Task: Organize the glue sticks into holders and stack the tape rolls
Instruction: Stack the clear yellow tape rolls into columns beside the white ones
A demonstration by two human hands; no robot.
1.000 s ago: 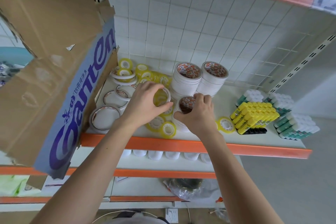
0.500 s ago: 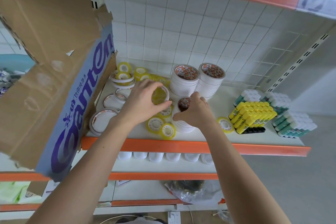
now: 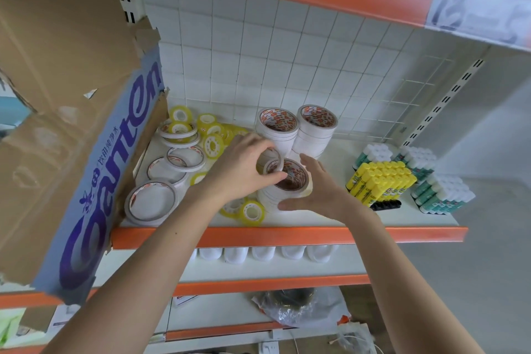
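A person's left hand (image 3: 244, 172) pinches a small tape roll (image 3: 271, 162) at the top of the front stack (image 3: 283, 188) on the shelf (image 3: 287, 234), while the right hand (image 3: 319, 191), grip wide, braces that stack's side. Seating the roll squarely, rims aligned, should keep the stack steady; glue sticks (image 3: 380, 182) wait to its right.

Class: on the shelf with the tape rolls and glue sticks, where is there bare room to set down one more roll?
Bare shelf shows along the front edge, between the front tape stack and the yellow glue sticks. The left half is crowded with loose flat white rolls and small yellow rolls.
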